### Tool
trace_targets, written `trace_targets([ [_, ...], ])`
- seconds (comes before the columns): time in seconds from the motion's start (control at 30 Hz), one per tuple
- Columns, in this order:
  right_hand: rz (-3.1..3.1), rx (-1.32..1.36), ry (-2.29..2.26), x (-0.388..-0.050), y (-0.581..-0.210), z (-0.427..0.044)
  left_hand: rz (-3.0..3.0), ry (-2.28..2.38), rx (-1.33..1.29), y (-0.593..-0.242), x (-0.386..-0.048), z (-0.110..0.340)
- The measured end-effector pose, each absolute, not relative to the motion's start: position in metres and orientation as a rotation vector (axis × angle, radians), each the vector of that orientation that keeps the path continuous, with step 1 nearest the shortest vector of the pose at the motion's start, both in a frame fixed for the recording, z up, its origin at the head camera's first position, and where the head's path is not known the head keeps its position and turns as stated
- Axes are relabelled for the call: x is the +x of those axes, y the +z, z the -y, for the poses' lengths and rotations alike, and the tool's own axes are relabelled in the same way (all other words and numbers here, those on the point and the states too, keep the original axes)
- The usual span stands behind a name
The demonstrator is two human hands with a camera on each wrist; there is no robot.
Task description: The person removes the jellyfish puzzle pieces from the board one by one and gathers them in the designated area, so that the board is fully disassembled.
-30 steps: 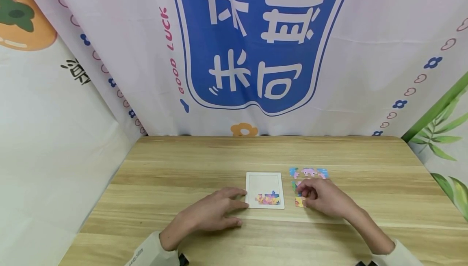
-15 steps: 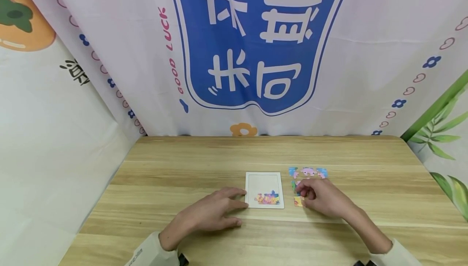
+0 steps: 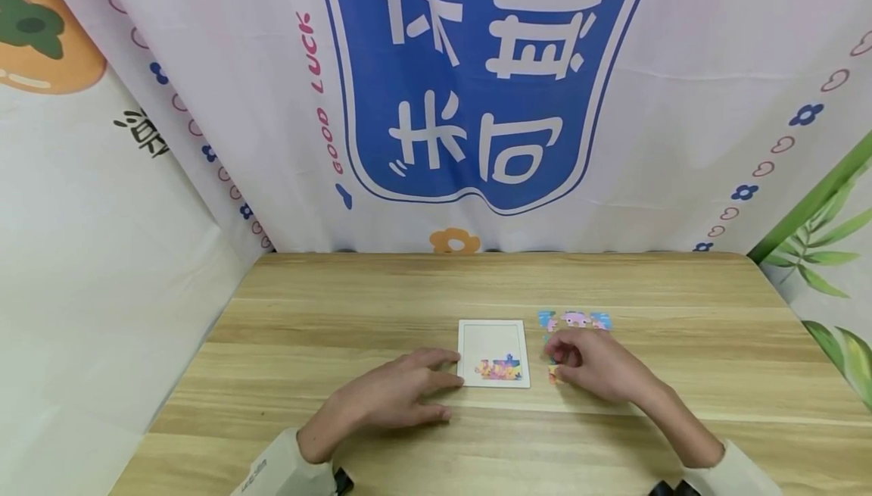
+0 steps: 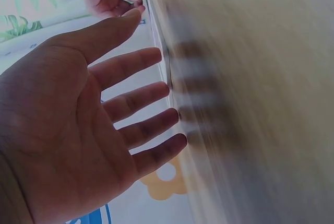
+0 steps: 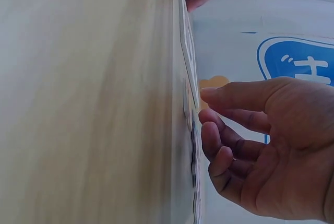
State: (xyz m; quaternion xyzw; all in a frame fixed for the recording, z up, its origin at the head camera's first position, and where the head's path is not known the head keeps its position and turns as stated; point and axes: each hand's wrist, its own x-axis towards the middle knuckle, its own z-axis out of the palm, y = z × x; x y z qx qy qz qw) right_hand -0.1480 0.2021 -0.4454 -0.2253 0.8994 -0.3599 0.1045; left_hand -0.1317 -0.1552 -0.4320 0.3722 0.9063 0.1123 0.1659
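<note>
A white square puzzle tray (image 3: 487,341) lies on the table in the head view, with a few joined colourful jigsaw pieces (image 3: 500,369) in its lower right part. My left hand (image 3: 402,394) has its fingers spread, two fingertips touching the tray's left edge. Just right of the tray, my right hand (image 3: 596,360) hovers low over loose puzzle pieces, fingers bent. In the right wrist view, the right hand's thumb and index fingertip (image 5: 205,115) are slightly apart, with nothing visible between them. A yellow puzzle piece (image 3: 552,373) shows beneath them; the hand hides others.
Behind the right hand lie pink and blue puzzle pieces (image 3: 575,319). The wooden table (image 3: 327,314) ends at a white printed cloth (image 3: 286,201) hanging at the back. More cloth hangs at both sides.
My right hand has shifted slightly left and covers more of the yellow puzzle piece. The left hand and the tray have stayed in place.
</note>
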Motion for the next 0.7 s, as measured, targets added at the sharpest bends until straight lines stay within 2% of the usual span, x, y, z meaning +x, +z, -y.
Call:
trace_targets([
  [0.47,-2.614,-0.715,-1.057,-0.159,-0.439,-0.170,-2.560,0.307,1.173,-0.427,-0.138,0.136],
  [0.7,-2.599,-0.772,-1.056,-0.165,-0.441,-0.159,-2.555,0.322,1.118,-0.423,-0.141,0.122],
])
